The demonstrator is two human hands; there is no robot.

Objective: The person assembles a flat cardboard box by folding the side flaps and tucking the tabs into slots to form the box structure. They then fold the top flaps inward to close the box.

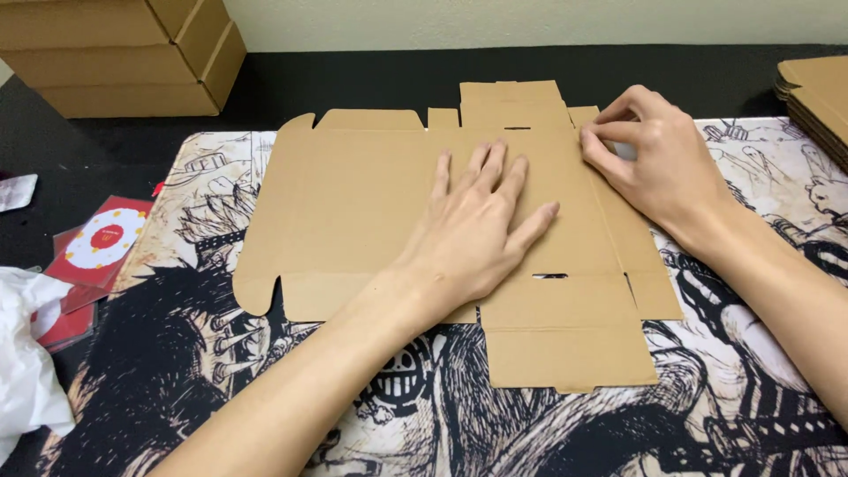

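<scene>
Left hand [481,225] flat, fingers spread, pinning die-cut cardboard box blank [353,203]; right hand [654,159] pinching 1 side flap [618,225]. Best folded along score, panel held down.

Probably a home packing desk: stacked cardboard boxes [115,57], illustrated desk mat [760,389].

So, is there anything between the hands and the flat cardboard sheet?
Nothing visible. The left hand lies flat, palm down, directly on the flat cardboard sheet, and the right hand pinches its right edge. Both touch it already.
</scene>
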